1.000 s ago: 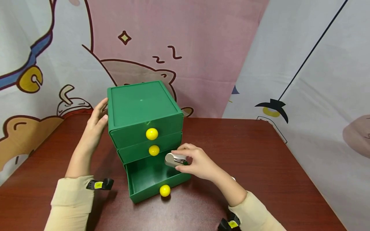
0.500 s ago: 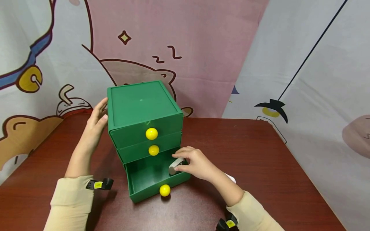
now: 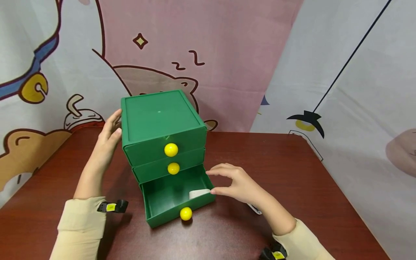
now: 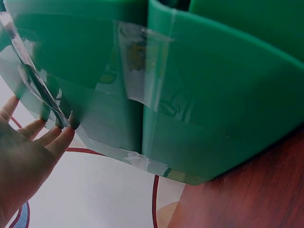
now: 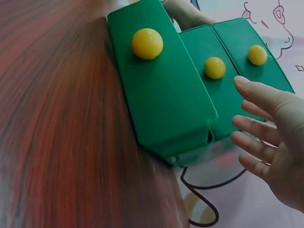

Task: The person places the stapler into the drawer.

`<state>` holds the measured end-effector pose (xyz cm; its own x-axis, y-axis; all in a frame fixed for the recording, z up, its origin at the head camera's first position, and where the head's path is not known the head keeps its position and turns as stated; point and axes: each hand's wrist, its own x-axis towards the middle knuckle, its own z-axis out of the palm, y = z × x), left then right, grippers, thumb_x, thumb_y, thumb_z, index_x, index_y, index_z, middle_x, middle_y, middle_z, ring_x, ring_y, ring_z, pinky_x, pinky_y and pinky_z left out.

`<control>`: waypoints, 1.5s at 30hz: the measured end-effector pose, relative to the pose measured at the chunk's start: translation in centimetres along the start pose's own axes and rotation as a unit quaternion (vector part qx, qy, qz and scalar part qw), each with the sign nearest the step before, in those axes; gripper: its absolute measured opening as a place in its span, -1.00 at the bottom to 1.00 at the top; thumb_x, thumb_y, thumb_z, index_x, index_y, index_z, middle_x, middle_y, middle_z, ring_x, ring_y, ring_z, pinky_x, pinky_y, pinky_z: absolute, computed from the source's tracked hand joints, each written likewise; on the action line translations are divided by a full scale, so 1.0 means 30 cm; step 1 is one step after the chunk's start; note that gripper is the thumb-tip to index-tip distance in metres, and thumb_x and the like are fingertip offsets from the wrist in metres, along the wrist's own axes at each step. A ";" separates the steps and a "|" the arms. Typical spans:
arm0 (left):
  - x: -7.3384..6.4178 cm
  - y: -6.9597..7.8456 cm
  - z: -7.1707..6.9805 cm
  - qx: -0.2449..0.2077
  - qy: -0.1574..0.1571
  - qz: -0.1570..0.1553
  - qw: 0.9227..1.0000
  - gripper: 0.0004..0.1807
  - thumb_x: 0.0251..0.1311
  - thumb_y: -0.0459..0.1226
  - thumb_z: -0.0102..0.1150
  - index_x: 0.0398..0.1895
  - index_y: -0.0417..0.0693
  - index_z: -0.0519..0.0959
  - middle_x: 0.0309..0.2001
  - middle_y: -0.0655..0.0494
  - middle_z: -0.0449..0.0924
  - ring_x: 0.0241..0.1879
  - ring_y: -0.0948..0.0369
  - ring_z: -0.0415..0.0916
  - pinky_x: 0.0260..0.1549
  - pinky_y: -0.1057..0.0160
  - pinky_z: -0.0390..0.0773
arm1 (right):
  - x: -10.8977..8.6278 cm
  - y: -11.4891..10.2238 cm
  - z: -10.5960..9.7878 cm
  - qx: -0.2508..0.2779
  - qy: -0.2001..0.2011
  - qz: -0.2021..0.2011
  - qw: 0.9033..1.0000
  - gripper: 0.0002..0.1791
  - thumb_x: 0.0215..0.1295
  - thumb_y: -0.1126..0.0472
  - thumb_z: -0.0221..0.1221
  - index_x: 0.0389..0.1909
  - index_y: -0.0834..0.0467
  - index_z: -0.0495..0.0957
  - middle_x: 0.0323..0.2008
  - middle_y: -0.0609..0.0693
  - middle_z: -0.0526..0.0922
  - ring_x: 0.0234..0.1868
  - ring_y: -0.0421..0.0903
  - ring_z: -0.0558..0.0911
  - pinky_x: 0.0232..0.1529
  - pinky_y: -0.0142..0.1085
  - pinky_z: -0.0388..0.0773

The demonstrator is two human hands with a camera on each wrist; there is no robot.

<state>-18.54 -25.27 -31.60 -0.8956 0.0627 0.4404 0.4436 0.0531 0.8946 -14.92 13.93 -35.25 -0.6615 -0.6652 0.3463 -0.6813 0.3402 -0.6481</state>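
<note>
A green cabinet of three drawers (image 3: 159, 115) stands on the table, its bottom drawer (image 3: 162, 202) pulled out. Inside that drawer, at the front right, lies a small whitish stapler (image 3: 199, 193), partly hidden by the drawer's front. My right hand (image 3: 238, 184) hovers at the drawer's right edge, thumb and fingers apart, holding nothing; the right wrist view shows the spread fingers (image 5: 256, 128) beside the drawer fronts. My left hand (image 3: 108, 141) rests its fingertips against the cabinet's left side, as the left wrist view shows with extended fingers (image 4: 59, 142) on the taped green wall.
Yellow round knobs (image 3: 170, 150) stick out from the drawer fronts. Partly hidden under my right forearm, a flat white-edged object (image 3: 255, 209) lies on the brown table (image 3: 308, 202). A printed cartoon curtain (image 3: 227, 54) hangs behind the table.
My right hand lowered the stapler into the bottom drawer, let go and drew back to the right with its fingers opening. My left hand has stayed at the cabinet's side.
</note>
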 end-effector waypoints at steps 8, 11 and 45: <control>0.001 -0.001 -0.001 0.002 -0.002 -0.003 1.000 -0.35 0.39 -0.12 -0.10 0.51 0.08 0.04 0.47 -0.02 -0.07 0.39 0.10 -0.08 0.24 0.06 0.01 | -0.075 0.022 -0.063 0.011 -0.012 -0.006 1.000 -0.42 0.06 0.13 0.42 0.15 0.07 0.54 0.07 -0.10 0.53 0.08 -0.08 0.49 -0.02 -0.21 0.48; 0.003 -0.002 0.001 -0.004 -0.003 0.000 1.000 -0.35 0.38 -0.12 -0.09 0.51 0.06 0.04 0.47 -0.02 -0.06 0.38 0.09 -0.07 0.24 0.06 0.03 | -0.107 0.040 -0.089 0.014 -0.018 -0.010 1.000 -0.40 0.04 0.15 0.43 0.17 0.07 0.52 0.09 -0.08 0.52 0.04 -0.07 0.50 -0.03 -0.23 0.47; 0.000 0.002 0.001 -0.002 -0.002 0.001 1.000 -0.35 0.38 -0.10 -0.09 0.50 0.08 0.05 0.46 -0.01 -0.04 0.39 0.06 -0.08 0.22 0.08 0.05 | -0.305 0.255 -0.217 0.080 -0.192 0.120 0.971 -0.33 0.09 0.18 0.38 0.26 0.18 0.42 -0.10 -0.04 0.59 -0.19 -0.08 0.53 -0.25 -0.24 0.48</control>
<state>-18.50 -25.23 -31.57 -0.8948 0.0664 0.4416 0.4449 0.0495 0.8942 -16.11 26.95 -38.96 -0.6088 -0.7887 -0.0860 -0.4445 0.4289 -0.7865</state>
